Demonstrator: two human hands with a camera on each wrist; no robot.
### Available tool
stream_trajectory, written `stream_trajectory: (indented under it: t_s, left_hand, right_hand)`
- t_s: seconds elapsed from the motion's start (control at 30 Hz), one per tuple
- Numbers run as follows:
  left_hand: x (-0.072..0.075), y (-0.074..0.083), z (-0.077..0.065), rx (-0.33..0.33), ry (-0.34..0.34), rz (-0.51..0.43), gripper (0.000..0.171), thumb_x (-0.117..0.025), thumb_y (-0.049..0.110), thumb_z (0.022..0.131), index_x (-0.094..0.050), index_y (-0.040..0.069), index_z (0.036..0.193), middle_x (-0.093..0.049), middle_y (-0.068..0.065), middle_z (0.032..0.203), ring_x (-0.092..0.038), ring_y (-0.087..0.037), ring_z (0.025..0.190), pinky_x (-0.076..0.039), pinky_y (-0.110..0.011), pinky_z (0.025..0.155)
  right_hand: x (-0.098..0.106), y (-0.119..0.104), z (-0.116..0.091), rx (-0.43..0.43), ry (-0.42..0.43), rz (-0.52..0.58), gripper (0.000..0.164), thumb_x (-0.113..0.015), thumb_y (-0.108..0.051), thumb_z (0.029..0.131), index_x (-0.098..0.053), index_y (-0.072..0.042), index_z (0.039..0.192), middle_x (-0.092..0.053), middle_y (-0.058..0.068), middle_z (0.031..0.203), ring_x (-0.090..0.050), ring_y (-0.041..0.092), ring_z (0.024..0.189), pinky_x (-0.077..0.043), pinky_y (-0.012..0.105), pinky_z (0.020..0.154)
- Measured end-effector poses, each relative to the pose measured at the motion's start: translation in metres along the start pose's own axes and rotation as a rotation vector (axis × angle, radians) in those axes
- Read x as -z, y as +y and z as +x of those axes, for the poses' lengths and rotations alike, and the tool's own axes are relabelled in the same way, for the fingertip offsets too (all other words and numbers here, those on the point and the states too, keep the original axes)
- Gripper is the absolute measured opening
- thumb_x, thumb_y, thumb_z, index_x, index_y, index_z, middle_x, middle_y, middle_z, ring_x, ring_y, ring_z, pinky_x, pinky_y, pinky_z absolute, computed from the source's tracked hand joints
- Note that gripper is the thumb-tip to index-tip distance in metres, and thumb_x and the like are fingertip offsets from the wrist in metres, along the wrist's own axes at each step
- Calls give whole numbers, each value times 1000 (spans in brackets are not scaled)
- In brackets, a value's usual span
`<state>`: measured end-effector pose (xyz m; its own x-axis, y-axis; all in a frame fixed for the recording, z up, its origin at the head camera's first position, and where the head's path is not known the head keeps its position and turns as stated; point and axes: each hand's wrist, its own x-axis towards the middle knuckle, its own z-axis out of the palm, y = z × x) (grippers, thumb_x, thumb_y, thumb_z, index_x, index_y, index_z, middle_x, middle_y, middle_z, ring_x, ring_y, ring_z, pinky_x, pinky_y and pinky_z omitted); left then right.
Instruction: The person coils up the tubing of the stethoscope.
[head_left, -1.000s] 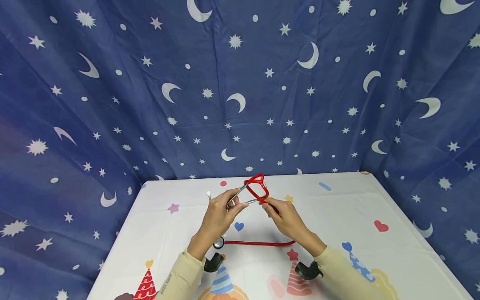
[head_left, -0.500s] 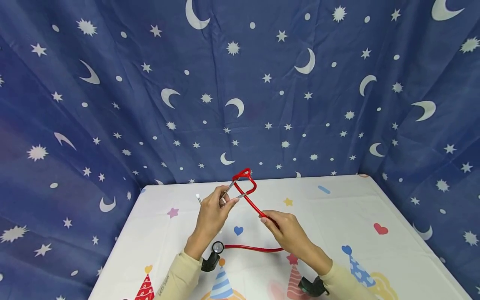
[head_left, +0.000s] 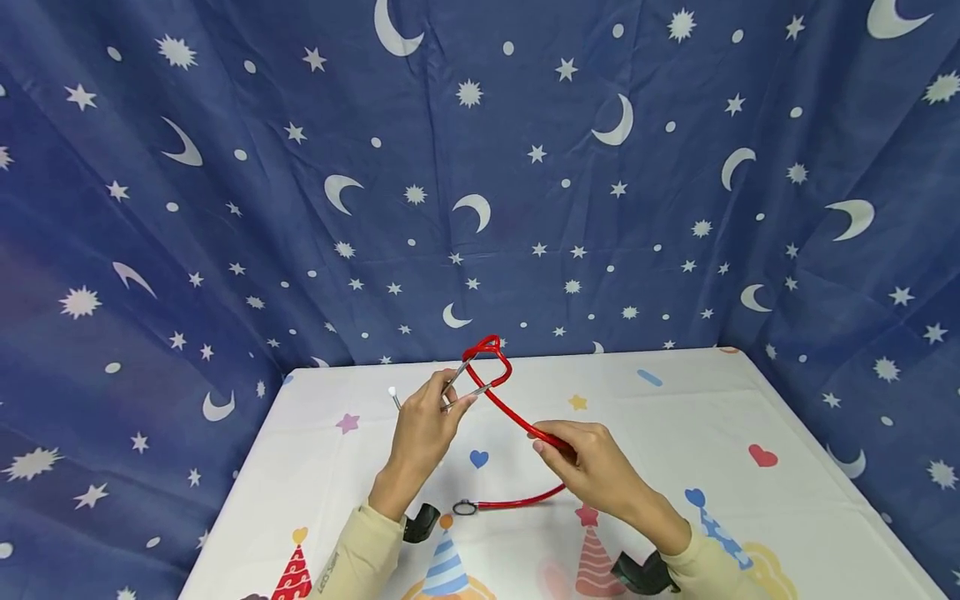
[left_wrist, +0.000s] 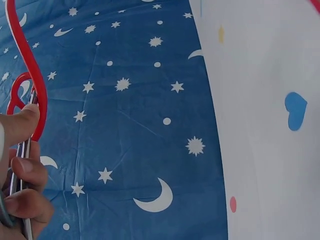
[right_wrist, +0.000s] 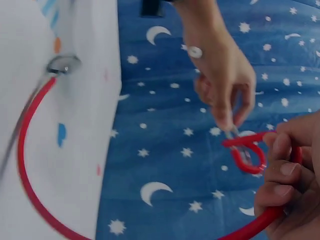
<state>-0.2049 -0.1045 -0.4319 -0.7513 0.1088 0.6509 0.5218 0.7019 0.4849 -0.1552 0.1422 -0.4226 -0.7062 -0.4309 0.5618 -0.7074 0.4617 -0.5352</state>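
A stethoscope with red tubing (head_left: 514, 417) is held in the air between both hands. My left hand (head_left: 422, 433) grips its metal ear tubes (left_wrist: 22, 155), thumb on top and fingers curled beneath. A white ear tip (head_left: 393, 392) pokes out left of that hand. Beyond the fingers the tubing loops at its fork. My right hand (head_left: 600, 467) has its fingers curled round the tubing farther down. From there the tube hangs in a bend toward the round chest piece (head_left: 465, 507), which shows edge-on over the tabletop, near my left wrist.
A white table cover (head_left: 675, 433) with printed hearts, stars and party hats lies below the hands. Behind it hangs a blue curtain (head_left: 525, 208) with moons and stars. Black wrist mounts (head_left: 422, 523) sit at both wrists.
My right hand has slid along the tubing, down and right, away from the fork. The left hand shifted slightly left with the ear tubes. The chest piece moved right and turned edge-on.
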Motion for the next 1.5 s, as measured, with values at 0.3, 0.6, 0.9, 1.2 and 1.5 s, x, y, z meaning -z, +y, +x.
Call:
stream_trajectory:
  t_s: [0.3, 0.6, 0.9, 1.2, 1.5]
  left_hand:
    - [2, -4, -2, -46, 3, 34, 42, -82, 20, 80, -62, 3, 113, -59, 1, 74, -42, -6, 56, -37, -17, 50]
    - [4, 1, -2, -69, -18, 27, 38, -81, 22, 81, -62, 5, 110, -57, 3, 75, -43, -6, 57, -38, -17, 50]
    - [3, 11, -4, -100, -116, 45, 42, -79, 22, 83, -62, 3, 118, -58, 2, 78, -40, -5, 57, -36, -15, 51]
    - [5, 19, -6, -197, -179, 41, 41, -76, 25, 86, -63, 3, 118, -57, 3, 78, -41, -3, 58, -36, -14, 53]
    - [9, 25, -8, -268, -240, 64, 37, -77, 25, 85, -63, 9, 116, -63, 3, 81, -54, -5, 60, -46, -14, 56]
  right_hand:
    - [29, -2, 9, 91, 50, -70, 16, -70, -2, 88, -72, -6, 103, -57, -10, 70, -38, -6, 56, -37, 10, 50]
    - [41, 0, 16, 146, 81, -115, 19, -71, 0, 86, -70, -7, 103, -51, -11, 69, -37, -4, 57, -30, 7, 50]
    - [49, -5, 31, 238, 87, -173, 16, -71, -4, 86, -71, -11, 102, -53, -9, 69, -37, -2, 58, -30, 7, 53]
    - [59, -3, 48, 294, 68, -207, 27, -54, -32, 101, -71, -12, 102, -58, -9, 73, -38, -1, 58, -30, 8, 52]
    - [61, -1, 64, 325, 13, -235, 14, -67, -20, 94, -71, -10, 103, -61, -6, 76, -42, 1, 59, -35, 10, 52]
